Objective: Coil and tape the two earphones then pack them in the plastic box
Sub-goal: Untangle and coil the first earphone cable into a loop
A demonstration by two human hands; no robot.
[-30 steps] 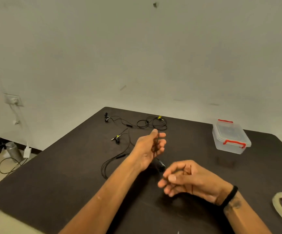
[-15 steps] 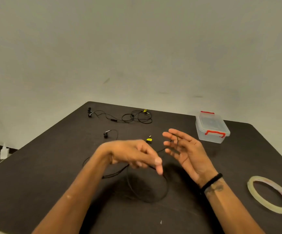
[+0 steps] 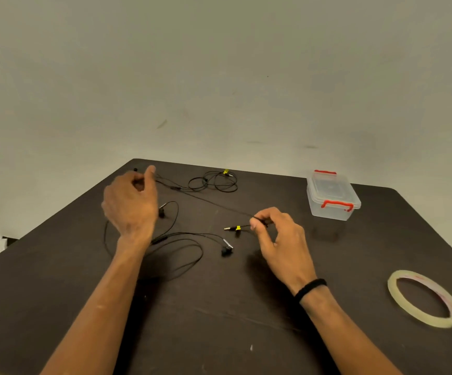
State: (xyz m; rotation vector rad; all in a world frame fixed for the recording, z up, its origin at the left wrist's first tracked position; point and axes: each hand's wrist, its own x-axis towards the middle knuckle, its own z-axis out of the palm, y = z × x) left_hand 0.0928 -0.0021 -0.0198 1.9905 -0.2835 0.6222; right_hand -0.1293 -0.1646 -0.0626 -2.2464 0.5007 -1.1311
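Coiling the first earphone (image 3: 181,239): right hand (image 3: 278,236) pinches its cable near the plug, left hand (image 3: 131,204) grips the stretched length, apparently ready to loop it.

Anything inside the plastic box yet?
The plastic box looks empty through its clear walls, lid on with its red clips. Both earphones lie outside it; the right hand pinches one cable.
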